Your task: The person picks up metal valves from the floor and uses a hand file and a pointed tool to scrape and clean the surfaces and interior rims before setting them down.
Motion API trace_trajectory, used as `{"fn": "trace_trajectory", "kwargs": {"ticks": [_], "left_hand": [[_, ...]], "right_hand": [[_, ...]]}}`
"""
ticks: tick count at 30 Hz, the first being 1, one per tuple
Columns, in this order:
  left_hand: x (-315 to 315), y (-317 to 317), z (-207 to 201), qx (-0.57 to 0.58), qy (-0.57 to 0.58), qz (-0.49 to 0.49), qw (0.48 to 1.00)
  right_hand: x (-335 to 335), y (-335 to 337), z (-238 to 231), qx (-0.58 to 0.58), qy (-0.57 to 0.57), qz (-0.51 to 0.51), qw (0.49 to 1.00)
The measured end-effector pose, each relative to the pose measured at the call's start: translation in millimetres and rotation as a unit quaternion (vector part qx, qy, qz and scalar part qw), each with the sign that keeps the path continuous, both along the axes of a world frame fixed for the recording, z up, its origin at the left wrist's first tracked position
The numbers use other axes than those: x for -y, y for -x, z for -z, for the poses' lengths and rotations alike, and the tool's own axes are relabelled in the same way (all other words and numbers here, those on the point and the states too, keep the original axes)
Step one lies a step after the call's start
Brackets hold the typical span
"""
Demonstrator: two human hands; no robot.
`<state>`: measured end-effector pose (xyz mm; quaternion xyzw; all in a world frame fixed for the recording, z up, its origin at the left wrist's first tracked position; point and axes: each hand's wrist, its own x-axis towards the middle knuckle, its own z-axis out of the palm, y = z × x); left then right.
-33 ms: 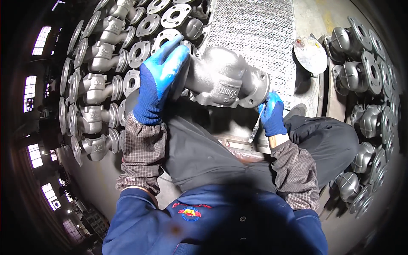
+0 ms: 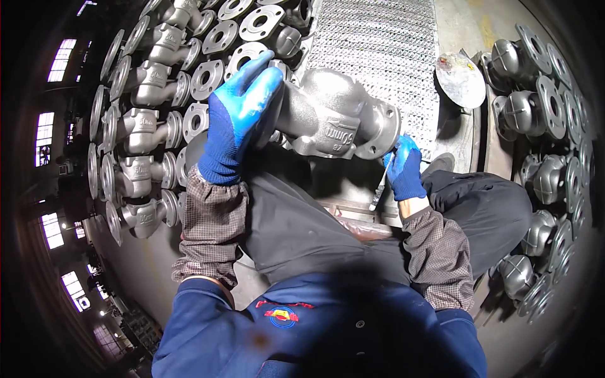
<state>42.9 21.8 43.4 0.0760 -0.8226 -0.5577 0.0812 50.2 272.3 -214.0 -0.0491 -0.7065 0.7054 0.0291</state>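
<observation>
Steadying the grey cast-metal flanged valve body (image 2: 331,113) across my lap is what matters most, I judge, because the heavy casting could roll while I work its end. My left hand (image 2: 236,120), in a blue coated glove, lies spread flat over the near flange and the neck, fingers together and pressed down on the metal rather than curled round it. I would keep that palm bearing down and let my thigh take the weight.

My right hand (image 2: 403,169), also gloved in blue, is pinched around a thin pale stick-like tool (image 2: 380,189), whose upper end meets the round right-hand flange of the casting; I cannot tell what the tip is. Short, controlled strokes close to the flange rim seem wisest to me, with the wrist low so the tool does not slip off the edge.

So the valve body sits directly under my left hand and just above and to the left of my right hand, touching both.

Beyond my right hand lies a ribbed grey metal mat (image 2: 378,44), and just past that a round shiny metal dish (image 2: 460,79). Farther out from my left hand stand rows of grey flanged valve castings (image 2: 145,126); well beyond my right hand there are more dark flanged castings (image 2: 535,107).
</observation>
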Motion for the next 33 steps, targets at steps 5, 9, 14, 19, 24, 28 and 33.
{"fn": "trace_trajectory", "kwargs": {"ticks": [5, 9, 14, 19, 24, 28, 33], "left_hand": [[-2.4, 8.1, 3.6, -0.08, 0.178, 0.079, 0.978], [-4.2, 14.0, 9.6, -0.107, 0.23, 0.135, 0.958], [-3.5, 27.9, 20.4, -0.037, 0.268, 0.079, 0.96], [-3.5, 21.6, 25.6, -0.063, 0.336, 0.084, 0.936], [-7.1, 24.6, 27.3, -0.01, 0.217, 0.023, 0.976], [-13.4, 22.1, 29.3, -0.076, 0.275, 0.06, 0.957], [-40.2, 21.2, 27.6, -0.068, 0.132, 0.059, 0.987]], "right_hand": [[-9.0, 14.3, -46.1, -0.051, -0.157, -0.084, 0.983], [-12.0, 36.5, -45.5, 0.091, 0.136, -0.101, 0.981], [-28.6, 62.2, -20.7, 0.201, 0.407, 0.046, 0.89], [-25.8, 68.3, -46.5, 0.126, 0.3, 0.046, 0.945], [-28.3, 64.7, -56.8, 0.169, 0.338, 0.092, 0.921], [-35.8, 67.9, -81.6, 0.146, 0.24, 0.127, 0.951], [-25.6, 61.6, -174.8, -0.048, 0.213, 0.024, 0.975]]}}
